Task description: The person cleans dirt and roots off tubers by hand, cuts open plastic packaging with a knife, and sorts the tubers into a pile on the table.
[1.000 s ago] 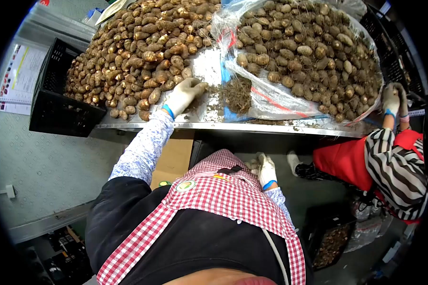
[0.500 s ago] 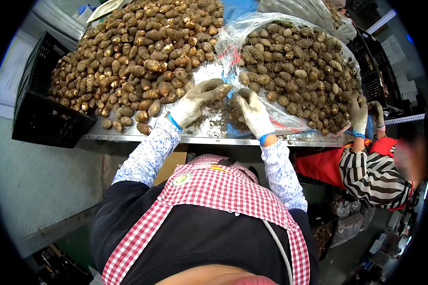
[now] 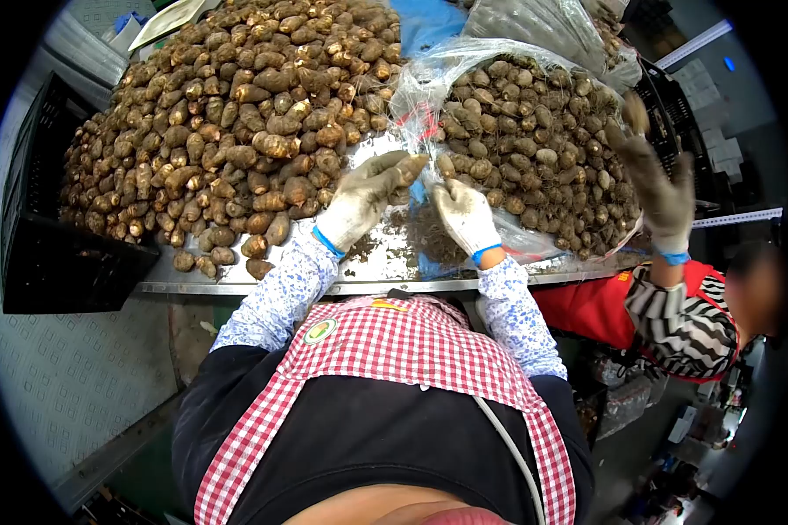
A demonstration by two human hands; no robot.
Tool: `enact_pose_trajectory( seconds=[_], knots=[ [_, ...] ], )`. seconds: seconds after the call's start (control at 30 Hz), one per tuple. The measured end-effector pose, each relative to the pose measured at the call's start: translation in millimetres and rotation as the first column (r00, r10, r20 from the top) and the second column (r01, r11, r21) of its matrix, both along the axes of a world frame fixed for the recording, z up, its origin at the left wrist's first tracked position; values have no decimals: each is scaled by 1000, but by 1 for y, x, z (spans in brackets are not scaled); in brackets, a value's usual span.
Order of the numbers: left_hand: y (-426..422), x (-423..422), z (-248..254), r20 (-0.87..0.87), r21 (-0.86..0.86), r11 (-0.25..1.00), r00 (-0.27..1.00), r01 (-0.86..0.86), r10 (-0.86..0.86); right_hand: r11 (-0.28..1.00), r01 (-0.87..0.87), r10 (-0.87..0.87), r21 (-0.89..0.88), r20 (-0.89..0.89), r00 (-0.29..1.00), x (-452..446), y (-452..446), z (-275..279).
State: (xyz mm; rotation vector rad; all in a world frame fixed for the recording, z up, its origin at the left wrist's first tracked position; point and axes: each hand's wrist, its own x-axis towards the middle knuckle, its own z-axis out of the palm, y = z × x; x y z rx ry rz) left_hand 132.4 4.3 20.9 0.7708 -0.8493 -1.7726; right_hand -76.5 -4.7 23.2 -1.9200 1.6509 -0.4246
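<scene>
Near the table's front edge, my left hand, in a dirty whitish glove, is closed around a small brown taro that points toward my other hand. My right hand, gloved too, has its fingers drawn together just to the right of it; what they pinch, if anything, is too small to tell. To my left rises a big heap of brown taros with pale trimmed spots. On my right, hairy, rooty taros lie on a clear plastic sheet. Root scraps and dirt lie between my hands.
A black crate leans at the table's left end. At the right, a co-worker's gloved hand is over the rooty taros. Dark crates stand behind it. The metal table edge runs before me.
The view has shifted, so the table sits lower in it. My hands stay close together, the left still on the taro. The co-worker's hand has lifted, its fingers spread.
</scene>
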Motion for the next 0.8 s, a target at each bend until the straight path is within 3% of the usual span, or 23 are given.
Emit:
enact_pose_trajectory(
  seconds=[0.03,0.07,0.17,0.2,0.3,0.33,0.4,0.43,0.47,0.53,0.6,0.63,0.67,0.7,0.73,0.8],
  knots=[
    [0,1,-4,-168,23,1000,986,-14,18,1000,13,-18,-23,-219,976,-5,-1,4],
    [0,-2,4,-172,17,999,984,-42,44,998,63,-65,-22,-96,993,-6,1,4],
    [-4,0,10,83,-31,1000,997,4,-1,981,-53,93,-185,216,972,-6,9,15],
    [-3,0,22,311,-38,999,950,37,-23,998,44,-53,50,189,980,-4,4,22],
    [-4,-7,6,410,-181,982,912,59,21,953,-10,-126,304,424,897,12,-5,31],
    [-7,-12,-4,408,-187,980,913,69,13,957,-73,-144,282,677,721,13,-4,14],
    [-6,-7,-13,-79,-52,989,987,138,-142,968,-120,-15,220,529,849,8,-6,21],
    [-4,-4,-18,-329,-3,982,927,189,-179,970,-153,54,191,443,895,7,-8,24],
    [-2,-5,-27,-459,60,974,873,216,-165,982,-169,93,85,561,822,9,-3,16],
    [2,-7,-41,8,-222,966,991,133,-134,974,-225,228,-38,136,964,0,-6,18],
    [13,-15,-21,425,-496,858,900,137,102,965,-254,222,-63,-310,924,-15,-12,16],
    [13,-16,-22,147,-301,952,989,59,-15,914,-272,200,-302,-247,948,-34,-12,-13],
    [12,-18,-22,-166,-79,996,984,45,-58,907,-246,184,-342,-203,962,-37,-10,-13],
    [12,-21,-21,-467,139,985,884,100,-24,899,-219,170,-380,-157,973,-40,-9,-12],
    [17,-23,-20,-301,56,996,952,71,-51,941,-171,158,-294,-68,985,-43,-7,-9],
    [22,-34,-17,-359,66,994,931,92,-62,991,-82,94,-107,104,990,-31,0,30]
  ],
)
